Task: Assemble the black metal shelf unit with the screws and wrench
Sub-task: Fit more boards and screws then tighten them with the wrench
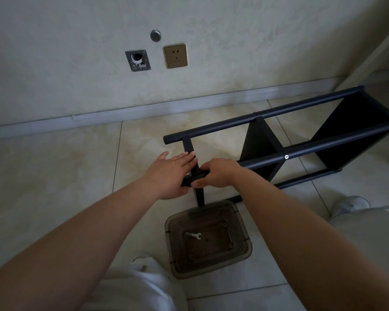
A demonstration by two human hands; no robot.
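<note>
The black metal shelf unit (305, 140) lies on its side on the tiled floor, its long tubes running from centre to upper right. My left hand (169, 173) lies with straight fingers against the upright end bar (188, 145). My right hand (218, 172) curls round the near end of a long tube where it meets that bar. A small silver wrench (194, 235) and a few screws (230, 245) lie in a smoky transparent plastic bin (208, 261) just below the frame's end.
A wall with a grey skirting board (121, 111) runs behind, carrying a gold socket (175, 55) and an open wall box (137, 60). My knees in light trousers and a white shoe (348, 204) are at the bottom and right.
</note>
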